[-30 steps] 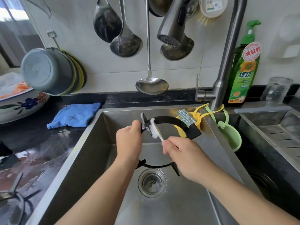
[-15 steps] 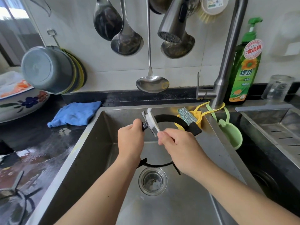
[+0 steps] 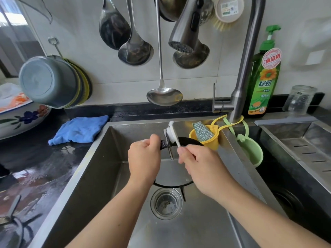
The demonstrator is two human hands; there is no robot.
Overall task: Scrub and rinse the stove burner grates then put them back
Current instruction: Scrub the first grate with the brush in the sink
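A black round burner grate stands tilted on edge over the steel sink. My left hand grips its upper left rim. My right hand holds the handle of a small white brush, whose head lies against a soapy prong at the top of the grate. The grate's lower rim shows between my wrists, just above the drain. A second grate sits on the wet stove at the lower left.
The faucet head hangs above the sink with no water running. A yellow holder with a scouring pad and a green cup hang at the sink's right wall. Dish soap, a blue cloth and hanging ladles surround it.
The brush head has moved up along the grate's top prong toward the far sink wall. My left hand has kept its hold on the rim.
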